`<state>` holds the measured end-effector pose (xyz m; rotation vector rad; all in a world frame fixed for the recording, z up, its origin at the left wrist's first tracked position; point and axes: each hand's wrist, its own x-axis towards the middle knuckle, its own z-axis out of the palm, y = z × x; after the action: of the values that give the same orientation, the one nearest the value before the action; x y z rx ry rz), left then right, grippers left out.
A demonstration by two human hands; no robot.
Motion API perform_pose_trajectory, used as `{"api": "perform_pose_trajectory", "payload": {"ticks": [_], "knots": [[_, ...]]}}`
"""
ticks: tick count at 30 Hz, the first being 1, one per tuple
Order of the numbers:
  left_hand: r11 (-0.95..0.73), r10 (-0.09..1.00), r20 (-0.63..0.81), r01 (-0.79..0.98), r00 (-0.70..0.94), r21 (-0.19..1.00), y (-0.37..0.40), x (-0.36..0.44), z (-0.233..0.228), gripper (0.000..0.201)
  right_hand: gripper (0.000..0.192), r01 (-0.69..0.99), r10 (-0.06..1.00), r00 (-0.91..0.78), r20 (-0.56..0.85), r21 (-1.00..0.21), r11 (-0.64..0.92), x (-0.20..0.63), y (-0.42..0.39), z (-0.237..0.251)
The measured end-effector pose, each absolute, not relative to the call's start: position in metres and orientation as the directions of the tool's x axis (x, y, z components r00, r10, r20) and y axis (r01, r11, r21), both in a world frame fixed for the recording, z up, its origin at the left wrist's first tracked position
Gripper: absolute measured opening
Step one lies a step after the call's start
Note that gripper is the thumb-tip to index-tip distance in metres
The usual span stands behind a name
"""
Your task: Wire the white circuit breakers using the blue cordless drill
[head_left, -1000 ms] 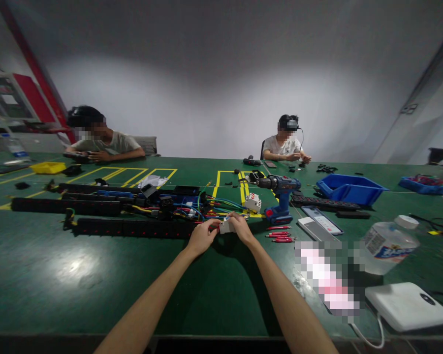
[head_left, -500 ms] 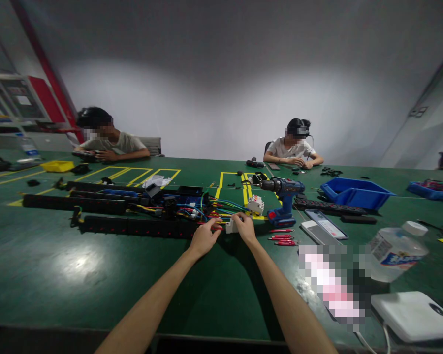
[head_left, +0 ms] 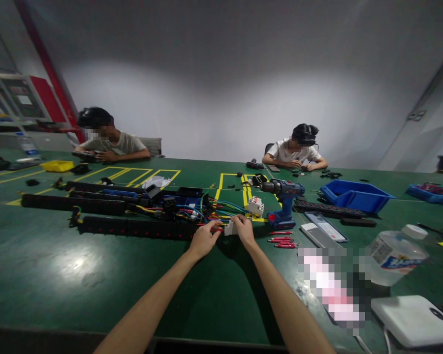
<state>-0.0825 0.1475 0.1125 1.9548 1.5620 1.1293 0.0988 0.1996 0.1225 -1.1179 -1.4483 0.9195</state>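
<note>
My right hand is closed on a small white circuit breaker, held just above the bench. Facing it from the left, my left hand pinches red and black wires at the breaker's side. Whether the wire ends sit inside the breaker is too small to tell. Behind my hands, a bundle of coloured wires runs from long black power strips to another white breaker block. A blue cordless drill stands right of that block.
Several red screwdrivers lie right of my hands. Farther right are phones, a plastic bottle, a white power bank and a blue bin. Two people sit across the green bench.
Both hands keep nearly the same place; the breaker has shifted slightly left, close to the left fingertips. Across the bench, the person on the right has lowered their head.
</note>
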Motion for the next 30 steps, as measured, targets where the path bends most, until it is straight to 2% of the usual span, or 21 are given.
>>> {"api": "perform_pose_trajectory", "payload": {"ticks": [5,18,22,25,27,29,30], "knots": [[-0.309,0.934,0.354,0.618,0.053,0.723,0.149,-0.082,0.110,0.033,0.031,0.167,0.963,-0.026,0.268,-0.949,0.269,0.099,0.199,0.124],[-0.279,0.941,0.335,0.668,0.047,0.690,0.143,-0.080,0.117,0.048,0.032,0.189,0.956,-0.087,0.280,-0.938,0.292,0.091,0.193,0.125],[-0.309,0.911,0.413,0.648,-0.009,0.696,0.132,-0.073,0.135,0.052,0.032,0.201,0.953,-0.079,0.291,-0.932,0.302,0.091,0.188,0.129],[-0.409,0.866,0.499,0.534,-0.027,0.740,0.102,-0.051,0.162,0.038,0.038,0.223,0.954,-0.027,0.298,-0.929,0.296,0.093,0.187,0.129],[-0.495,0.853,0.521,0.393,0.046,0.775,0.065,-0.025,0.181,0.039,0.042,0.241,0.955,0.043,0.293,-0.931,0.275,0.096,0.189,0.127],[-0.651,0.751,0.551,0.271,0.364,0.709,0.019,0.006,0.197,0.050,0.045,0.256,0.953,0.125,0.275,-0.937,0.237,0.099,0.192,0.124],[-0.689,0.704,0.559,0.233,0.439,0.686,-0.006,0.022,0.203,0.052,0.046,0.262,0.951,0.159,0.263,-0.940,0.216,0.100,0.194,0.121]]}}
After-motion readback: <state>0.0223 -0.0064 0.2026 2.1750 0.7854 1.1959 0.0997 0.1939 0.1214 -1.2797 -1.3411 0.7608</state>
